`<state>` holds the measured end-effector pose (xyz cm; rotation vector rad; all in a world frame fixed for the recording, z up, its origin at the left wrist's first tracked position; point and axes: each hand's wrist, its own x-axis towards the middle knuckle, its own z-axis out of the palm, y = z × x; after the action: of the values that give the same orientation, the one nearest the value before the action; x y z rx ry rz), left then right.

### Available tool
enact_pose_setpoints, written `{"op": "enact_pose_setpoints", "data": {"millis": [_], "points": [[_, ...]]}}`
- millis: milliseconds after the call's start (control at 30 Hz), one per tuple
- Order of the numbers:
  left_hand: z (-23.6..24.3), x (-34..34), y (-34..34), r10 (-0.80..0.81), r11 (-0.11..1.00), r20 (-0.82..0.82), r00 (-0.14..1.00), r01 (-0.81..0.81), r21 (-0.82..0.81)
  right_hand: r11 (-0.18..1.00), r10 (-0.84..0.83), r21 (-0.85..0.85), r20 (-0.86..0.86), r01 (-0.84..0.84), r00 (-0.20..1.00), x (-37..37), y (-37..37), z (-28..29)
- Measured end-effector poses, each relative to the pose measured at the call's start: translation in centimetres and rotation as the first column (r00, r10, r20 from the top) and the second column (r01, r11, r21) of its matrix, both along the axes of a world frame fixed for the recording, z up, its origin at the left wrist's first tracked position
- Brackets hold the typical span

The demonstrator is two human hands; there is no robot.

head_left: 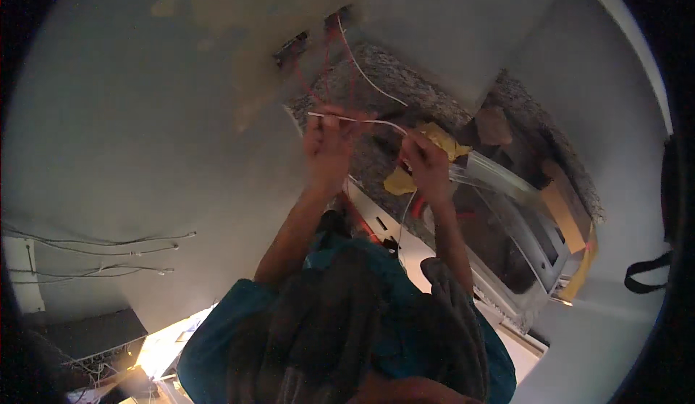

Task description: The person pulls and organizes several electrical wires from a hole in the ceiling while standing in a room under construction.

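Note:
A thin white cable (384, 121) stretches between my two hands, its free end sticking out to the left. My left hand (327, 143) is closed on the cable near that end, with the fingers somewhat blurred. My right hand (428, 159) pinches the same cable farther along, where it curves down into the fingers. Thin red wires (326, 71) hang behind my left hand from two dark wall openings (291, 47). Another white cable (369, 78) drops from the right-hand opening and ends above my right hand.
A speckled stone counter (394, 67) runs along the wall. Crumpled yellow material (443, 140) lies beside my right hand. Farther right are a basin-like dark recess (499, 241) with clear plastic and an orange-brown block (566, 205). Several loose cables (137, 245) stick out at the left.

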<state>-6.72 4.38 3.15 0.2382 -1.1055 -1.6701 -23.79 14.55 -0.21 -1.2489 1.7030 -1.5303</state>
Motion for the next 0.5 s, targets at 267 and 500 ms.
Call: {"op": "enact_pose_setpoints", "data": {"millis": [267, 500], "points": [[0.4, -1.5, -4.4, 0.098, 0.977, 0.034, 0.995, -0.103, 0.184, 0.940, 0.031, -0.320, -0.276, -0.122, 0.961, 0.2, -7.5, 3.7], [-0.4, 1.7, -10.9, 0.422, 0.884, 0.227, 0.878, -0.344, -0.316, 0.964, 0.116, -0.191, -0.330, -0.186, 0.937, -1.6, -11.0, 5.3]]}}
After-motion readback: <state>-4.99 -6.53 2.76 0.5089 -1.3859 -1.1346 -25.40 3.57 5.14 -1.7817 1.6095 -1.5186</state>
